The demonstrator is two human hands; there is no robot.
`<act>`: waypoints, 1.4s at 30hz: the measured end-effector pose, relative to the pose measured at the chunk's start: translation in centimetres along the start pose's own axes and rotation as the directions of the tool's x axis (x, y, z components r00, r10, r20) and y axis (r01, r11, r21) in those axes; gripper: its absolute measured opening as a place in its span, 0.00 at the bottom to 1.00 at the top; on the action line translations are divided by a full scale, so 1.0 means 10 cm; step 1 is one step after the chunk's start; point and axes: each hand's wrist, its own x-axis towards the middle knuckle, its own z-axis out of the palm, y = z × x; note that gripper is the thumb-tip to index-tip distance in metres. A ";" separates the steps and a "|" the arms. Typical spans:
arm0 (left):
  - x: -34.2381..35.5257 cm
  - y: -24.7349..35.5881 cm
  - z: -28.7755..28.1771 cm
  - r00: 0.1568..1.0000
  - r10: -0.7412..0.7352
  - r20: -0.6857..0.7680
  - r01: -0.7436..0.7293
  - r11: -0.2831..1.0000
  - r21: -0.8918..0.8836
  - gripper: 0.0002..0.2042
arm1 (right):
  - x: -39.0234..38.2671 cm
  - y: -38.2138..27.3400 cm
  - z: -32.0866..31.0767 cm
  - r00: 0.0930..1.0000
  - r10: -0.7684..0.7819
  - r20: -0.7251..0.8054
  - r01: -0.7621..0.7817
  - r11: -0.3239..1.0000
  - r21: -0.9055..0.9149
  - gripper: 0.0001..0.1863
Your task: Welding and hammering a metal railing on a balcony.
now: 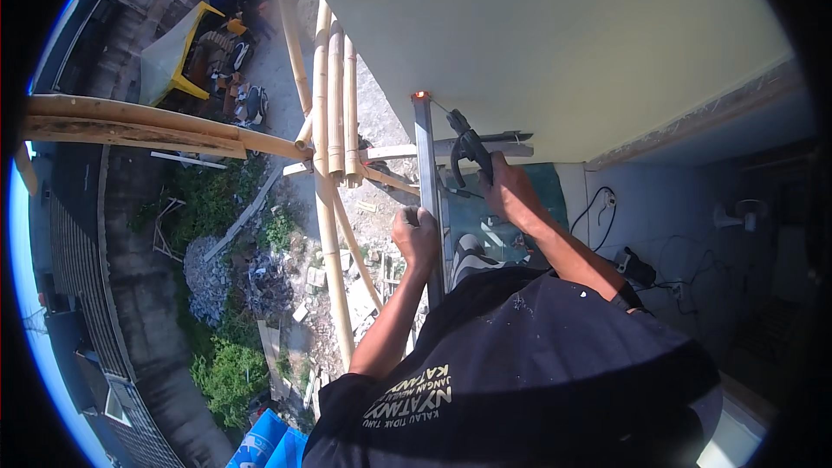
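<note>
right hand: fingers wrapped firmly about the grip of a black electrode holder; no gap seen between palm and grip. the head of the holder is turned up and leftward, and a thin rod runs from it toward the upper end of the metal bar. an orange glow shows at that end, close to the edge of the pale panel. contact between rod tip and bar is too small to confirm.

left hand: fingers curled into a fist, thumb uppermost, at the left edge of the bar, well below the glowing end. whether the fingers have hold of the bar or merely lie against it cannot be told from this view.

the bar is grey, straight and long; it extends from the panel edge down to the front of the black shirt.

surroundings: bamboo poles stand left of the bar, crossed by a horizontal bamboo beam. rubble and a leafy bush lie on the ground well below. right of the bar, a green sheet is seen beyond the right forearm, with a black cable near it.
</note>
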 end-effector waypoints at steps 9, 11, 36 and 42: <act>0.04 -0.01 -0.02 1.000 0.017 0.015 -0.018 1.000 0.026 0.09 | -0.06 0.02 -0.11 0.998 0.055 0.028 -0.056 0.998 0.043 0.14; 0.04 0.00 -0.02 0.999 0.015 0.044 -0.018 0.997 0.080 0.12 | -0.14 0.10 -0.18 0.993 0.104 0.056 -0.108 0.993 0.058 0.14; -0.80 0.39 -0.12 0.986 -0.163 -0.020 0.146 0.814 0.562 0.30 | -1.77 2.20 -1.71 0.983 0.178 0.055 -0.185 0.967 0.178 0.17; -1.06 0.46 -0.05 0.983 -0.181 0.037 0.114 0.750 0.652 0.24 | -1.99 2.67 -1.95 0.966 0.212 0.146 -0.238 0.951 0.196 0.17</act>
